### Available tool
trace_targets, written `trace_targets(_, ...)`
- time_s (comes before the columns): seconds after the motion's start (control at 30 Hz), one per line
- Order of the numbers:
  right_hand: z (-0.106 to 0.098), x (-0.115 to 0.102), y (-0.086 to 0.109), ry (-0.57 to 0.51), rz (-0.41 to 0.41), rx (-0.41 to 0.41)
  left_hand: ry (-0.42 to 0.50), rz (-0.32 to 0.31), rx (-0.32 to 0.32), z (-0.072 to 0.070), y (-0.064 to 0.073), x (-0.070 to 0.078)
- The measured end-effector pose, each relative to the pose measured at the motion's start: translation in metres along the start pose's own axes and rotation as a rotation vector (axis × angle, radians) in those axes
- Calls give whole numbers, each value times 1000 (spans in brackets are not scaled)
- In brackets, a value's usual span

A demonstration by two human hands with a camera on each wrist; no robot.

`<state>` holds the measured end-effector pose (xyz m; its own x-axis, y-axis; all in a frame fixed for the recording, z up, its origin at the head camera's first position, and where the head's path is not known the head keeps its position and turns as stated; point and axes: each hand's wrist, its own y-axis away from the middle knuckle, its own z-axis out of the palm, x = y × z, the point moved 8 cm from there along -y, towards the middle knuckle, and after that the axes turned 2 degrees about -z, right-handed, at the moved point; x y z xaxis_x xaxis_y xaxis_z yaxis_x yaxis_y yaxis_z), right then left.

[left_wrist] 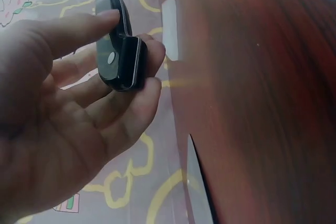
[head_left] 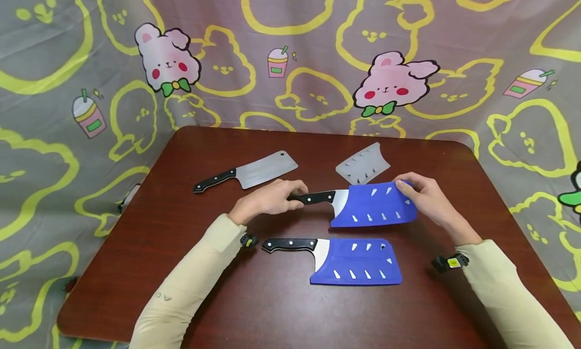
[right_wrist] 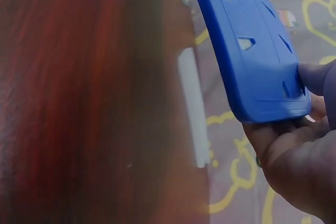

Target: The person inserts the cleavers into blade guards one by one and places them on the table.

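Note:
My left hand (head_left: pixel 278 196) grips the black riveted handle (left_wrist: pixel 119 59) of a cleaver (head_left: pixel 341 201). A blue slotted blade cover (head_left: pixel 374 206) sits over most of that blade, leaving a bare strip by the handle. At the cover's far end, my right hand (head_left: pixel 424 195) pinches its upper corner, thumb on the near face and fingers behind, as the right wrist view shows. Held between both hands, the cleaver is raised over the table. Closer to me lies a second cleaver (head_left: pixel 321 254) in a matching blue cover (head_left: pixel 358 262), handle pointing left.
A bare-bladed cleaver (head_left: pixel 268 170) with a black handle lies at the back left of the brown table (head_left: pixel 254 313). Behind the held cleaver rests a whitish slotted blade cover (head_left: pixel 364 163). A patterned curtain (head_left: pixel 313 51) surrounds the table's back and sides.

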<state>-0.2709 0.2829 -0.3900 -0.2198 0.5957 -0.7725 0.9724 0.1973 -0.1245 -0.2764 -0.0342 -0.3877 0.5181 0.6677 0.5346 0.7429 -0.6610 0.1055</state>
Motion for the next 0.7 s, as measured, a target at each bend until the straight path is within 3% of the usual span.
trace_targets(0.4,24,10,-13,105,19,-84,-1,-67,13,1,-1,-24)
trace_targets(0.6,22,3,-18,255,12,-71,57,-48,26,-7,1,-27)
trace_targets(0.7,25,0,-23,271,16,-95,68,-46,14,-11,3,-28)
